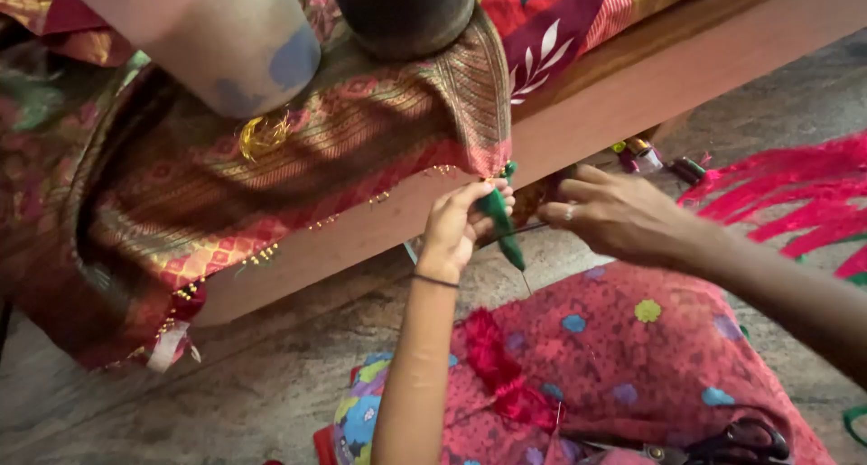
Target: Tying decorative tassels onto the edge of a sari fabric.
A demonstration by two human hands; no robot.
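Note:
My left hand [459, 226] is raised in front of the wooden bed edge [632, 95] and pinches a green thread tassel [501, 221] that hangs from the corner of a red and gold woven cloth [298, 158]. My right hand [619, 214], with a ring on one finger, reaches in from the right. Its fingers curl close to the cloth corner just right of the tassel; what they hold is hidden. A bundle of red thread [497, 361] lies on my lap.
The cloth drapes over the bed edge, weighted by a pale cylinder [226, 41] and a dark one [402, 9]. Loose red threads [795, 194] lie on the stone floor at right. Black scissors [736, 442] rest on my lap. Small thread spools [646, 153] sit under the bed.

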